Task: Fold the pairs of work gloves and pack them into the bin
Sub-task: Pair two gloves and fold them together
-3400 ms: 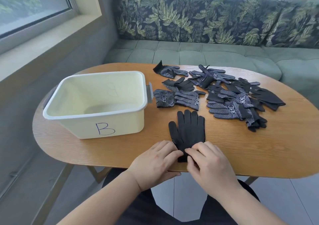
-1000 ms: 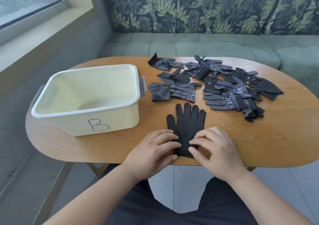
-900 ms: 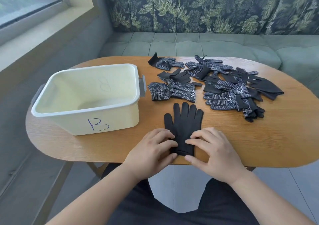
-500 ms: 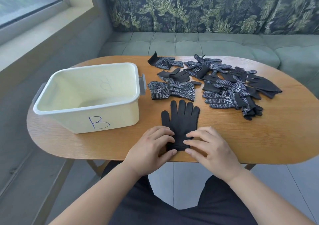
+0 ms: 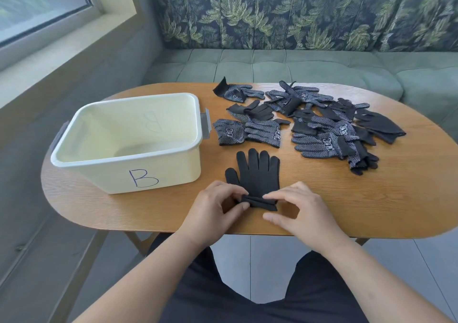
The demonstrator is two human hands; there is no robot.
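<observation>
Starting the first fold, the left hand (image 5: pixel 215 208) and the right hand (image 5: pixel 300 208) each pinch the raised cuff of the gloves (image 5: pixel 257 174), which lie flat on the table (image 5: pixel 347 198) beside the empty bin (image 5: pixel 124 159). It seems to be one stacked pair. Next, the cuff must go evenly forward.

An oval wooden table (image 5: pixel 371 198) stands before a green tufted sofa (image 5: pixel 297 67) with a dark leaf-print backrest (image 5: pixel 272 12). A window (image 5: pixel 37 0) sits upper left above a pale sill (image 5: pixel 62 50). Grey tiled floor (image 5: pixel 260 260) shows below.
</observation>
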